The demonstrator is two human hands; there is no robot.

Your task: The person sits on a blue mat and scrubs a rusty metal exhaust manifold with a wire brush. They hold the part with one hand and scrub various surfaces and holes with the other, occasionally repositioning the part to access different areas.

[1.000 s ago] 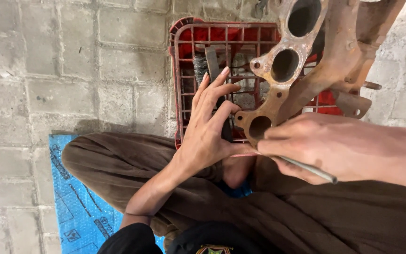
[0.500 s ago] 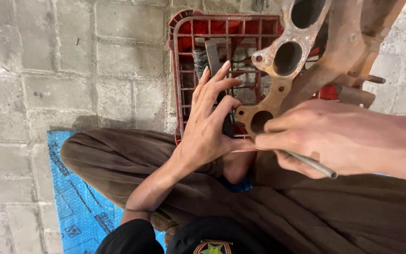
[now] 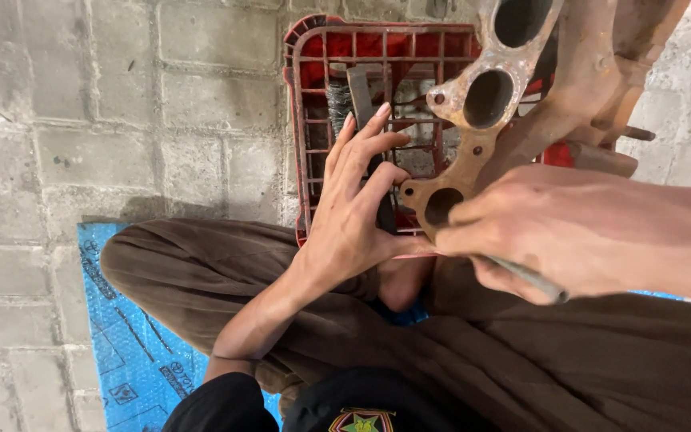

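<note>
Manifold (image 3: 513, 104) (rusty, ported flange) propped over red crate (image 3: 305, 120), above our lap. Left hand (image 3: 357, 212) open, fingers splayed, bracing flange end. Right hand (image 3: 569, 232) closed around thin metal tool (image 3: 525, 276). We'd keep brace firm, strokes short.

One rusty manifold (image 3: 521, 104), one red crate (image 3: 305, 120), two hands.

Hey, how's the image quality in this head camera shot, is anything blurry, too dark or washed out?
Head view: even, soft light with no glare; the left hand and rusty metal flange are fairly sharp; the right hand, close to the lens, looks large and slightly soft; the red crate interior sits in shadow; the paving top right looks brighter but not blown out.
</note>
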